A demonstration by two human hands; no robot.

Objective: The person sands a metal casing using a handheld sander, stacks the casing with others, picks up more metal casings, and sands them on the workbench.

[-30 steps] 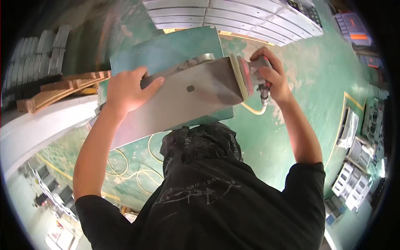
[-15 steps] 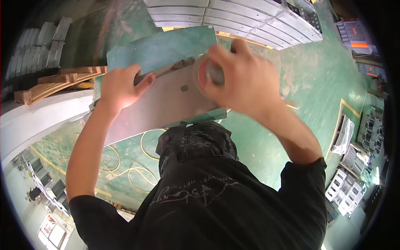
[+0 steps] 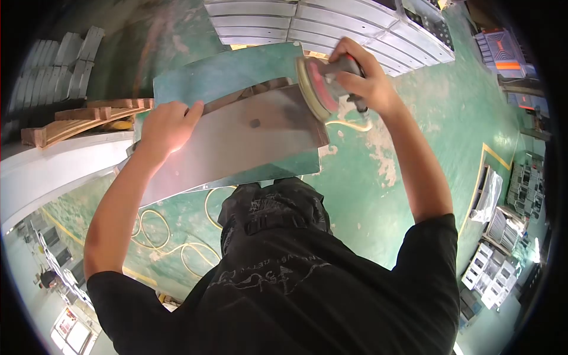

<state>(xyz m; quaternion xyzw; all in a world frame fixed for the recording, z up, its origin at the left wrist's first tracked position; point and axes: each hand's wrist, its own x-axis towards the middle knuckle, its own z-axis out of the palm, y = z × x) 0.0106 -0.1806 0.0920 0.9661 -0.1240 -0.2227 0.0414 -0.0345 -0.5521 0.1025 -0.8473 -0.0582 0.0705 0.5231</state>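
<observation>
My right hand [image 3: 373, 83] is wrapped around a round-pad orbital sander [image 3: 321, 89], its disc tilted on edge at the right end of a metal part [image 3: 231, 148]. Whether the pad touches the metal cannot be told. The part is a long, grey, box-like piece with a small dark hole in its upper face and a raised far flange. My left hand [image 3: 167, 127] is closed over its far left edge, fingertips hidden behind it. Beneath the part lies a green-topped work surface [image 3: 225, 66].
Stacked metal panels [image 3: 331, 26] stand beyond the work surface. Wooden pallet pieces [image 3: 89, 118] lie at left near a white ledge [image 3: 65, 165]. A yellow hose [image 3: 195, 245] coils on the green floor [image 3: 367, 201]. More metal parts [image 3: 488, 272] sit at far right.
My right hand has moved the sander rightward to the part's end, and its pad has turned on edge. The left hand has shifted slightly left, its thumb now along the edge.
</observation>
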